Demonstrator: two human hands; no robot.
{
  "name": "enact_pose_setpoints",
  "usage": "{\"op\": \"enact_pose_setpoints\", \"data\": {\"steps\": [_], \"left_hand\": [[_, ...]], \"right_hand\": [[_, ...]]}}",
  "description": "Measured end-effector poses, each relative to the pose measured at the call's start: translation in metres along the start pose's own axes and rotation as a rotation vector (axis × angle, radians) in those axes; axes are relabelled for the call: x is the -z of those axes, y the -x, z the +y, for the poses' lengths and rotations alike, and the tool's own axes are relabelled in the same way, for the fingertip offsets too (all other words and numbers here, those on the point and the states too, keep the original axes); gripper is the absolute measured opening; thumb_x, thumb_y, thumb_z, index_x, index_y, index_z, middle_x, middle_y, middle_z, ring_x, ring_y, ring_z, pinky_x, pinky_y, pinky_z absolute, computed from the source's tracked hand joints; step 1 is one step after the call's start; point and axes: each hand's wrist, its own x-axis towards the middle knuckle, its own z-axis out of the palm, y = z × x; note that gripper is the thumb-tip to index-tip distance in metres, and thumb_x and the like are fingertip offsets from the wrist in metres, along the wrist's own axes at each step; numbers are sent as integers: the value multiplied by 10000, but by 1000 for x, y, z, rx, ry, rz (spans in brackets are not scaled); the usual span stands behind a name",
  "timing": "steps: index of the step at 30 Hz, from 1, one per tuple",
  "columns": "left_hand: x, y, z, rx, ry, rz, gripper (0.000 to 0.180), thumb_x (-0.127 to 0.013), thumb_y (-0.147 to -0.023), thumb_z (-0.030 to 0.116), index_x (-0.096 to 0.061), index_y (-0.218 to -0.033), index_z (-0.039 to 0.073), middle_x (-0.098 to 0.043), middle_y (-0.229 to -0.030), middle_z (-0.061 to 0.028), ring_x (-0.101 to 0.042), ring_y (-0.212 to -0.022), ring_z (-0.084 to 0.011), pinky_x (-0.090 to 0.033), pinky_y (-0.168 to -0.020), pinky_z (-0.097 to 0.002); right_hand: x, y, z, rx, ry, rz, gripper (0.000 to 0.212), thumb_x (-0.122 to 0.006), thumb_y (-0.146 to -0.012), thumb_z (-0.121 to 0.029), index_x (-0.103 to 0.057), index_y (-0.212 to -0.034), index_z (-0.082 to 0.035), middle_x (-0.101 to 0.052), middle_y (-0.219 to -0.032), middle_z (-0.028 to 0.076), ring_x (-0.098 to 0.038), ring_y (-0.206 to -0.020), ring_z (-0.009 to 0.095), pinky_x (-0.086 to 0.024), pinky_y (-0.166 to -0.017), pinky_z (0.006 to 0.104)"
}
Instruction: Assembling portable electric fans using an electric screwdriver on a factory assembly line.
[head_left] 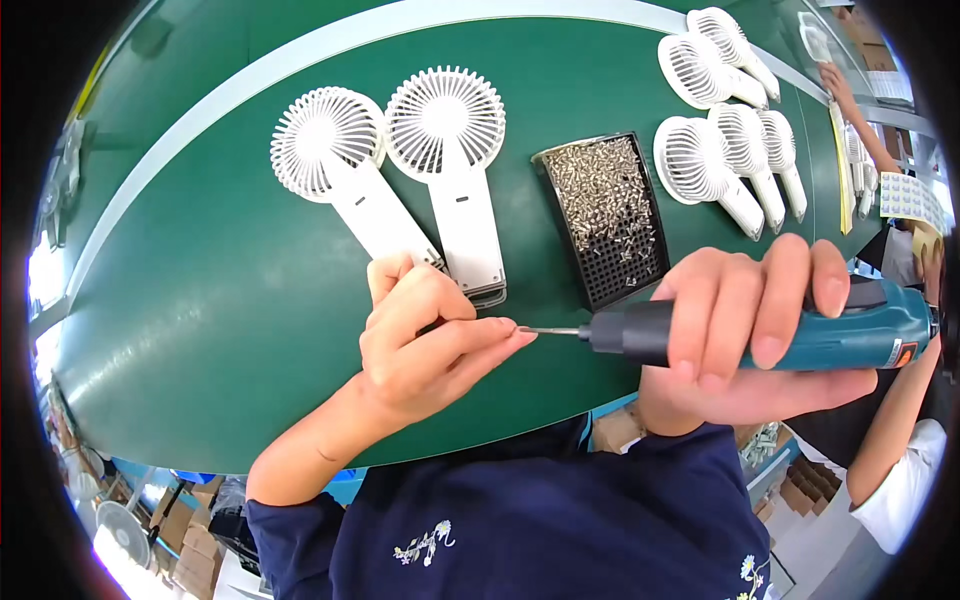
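Note:
My right hand (745, 320) is wrapped round a teal and black electric screwdriver (885, 335), which lies level with its thin bit (555, 331) pointing left. At the bit's tip, the thumb and forefinger of my left hand (425, 340) are pinched together; whatever sits between them is too small to make out. Just beyond that hand lie two white handheld fans, a left one (385, 215) and a right one (468, 230), with round ribbed heads pointing away from me. A black tray (605, 280) of small silvery screws (600, 180) stands beyond the screwdriver.
Several more white fans (690, 155) lie at the far right of the green table (200, 330). Past them, another person's hand (840, 88) reaches in near a sheet of labels (910, 200). A person with a white sleeve (905, 500) is close on my right.

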Motion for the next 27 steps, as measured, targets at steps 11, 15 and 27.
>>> {"op": "enact_pose_setpoints", "data": {"steps": [11, 15, 27], "left_hand": [[4, -3, -4, -23, 9, 0, 270, -896, -583, 151, -721, -779, 89, -473, -690, 33, -450, -617, -155, -237, -656, -347], [8, -12, -1, 1, -82, -19, 271, -877, -616, 143, -715, -826, 87, -502, -731, 26, -489, -679, -171, -271, -690, -353], [-2, -5, -9, 47, -196, -57, 311, -817, -631, 51, -712, -920, 93, -541, -808, -4, -532, -791, -202, -342, -792, -338]], "right_hand": [[-2, -4, 12, -33, -8, -26, 590, -569, -927, -614, -484, -1143, -72, -552, -804, 20, -543, -430, 153, -545, -504, 361], [-18, -2, 20, 35, 114, -66, 610, -604, -901, -615, -490, -1147, -68, -552, -810, 51, -532, -449, 174, -529, -480, 351], [-27, 8, 29, 29, 363, -235, 502, -642, -864, -493, -515, -1086, -61, -562, -796, 109, -553, -517, 225, -493, -494, 364]]}}
